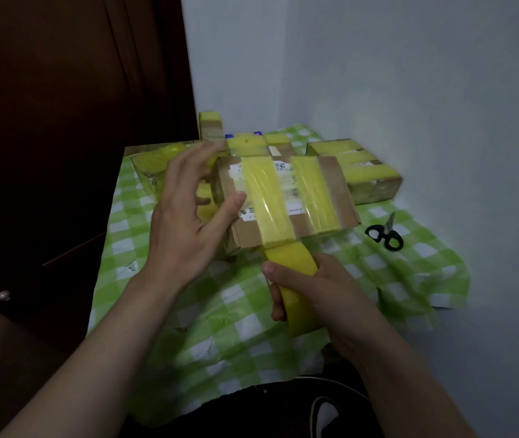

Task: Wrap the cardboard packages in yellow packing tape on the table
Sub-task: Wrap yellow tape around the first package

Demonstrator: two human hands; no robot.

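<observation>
**Progress**

1. The bench [119, 235] carries all packages. Four at the rear already bear yellow tape: a wide one [365, 172] at the right, one [157, 162] at the left, an upright one [210, 124] and a low one [248, 145] between them. Bare cardboard shows between bands on some of them. Judged from this, most of the batch is done.
2. The box [283, 181] in work sits at bench centre, in front of the rear row. Its near edge stands clear of the cloth [425, 279]; its support is hidden. Two bands [264, 197] cross its top. Cardboard remains bare between them and at both ends, so more passes appear necessary.
3. The tape roll [296, 311] is below the near edge of the box. A strip [283, 251] joins it to the left band and is not yet cut.
4. The right hand [318, 292] grips the roll, fingers curled round it.
5. The left hand [188, 222] is spread at the left end of the box, thumb on its top. The fingers are blurred.
6. The scissors [384, 233] lie unused at the right of the box.

**Materials**

- Cloth: thin green-and-white check, creased, overhanging the bench edge.
- Box: flat rectangular brown cardboard with a white printed label.
- Tape: wide, glossy, slightly wrinkled where applied.
- Scissors: black looped handles, short metal blades.
</observation>
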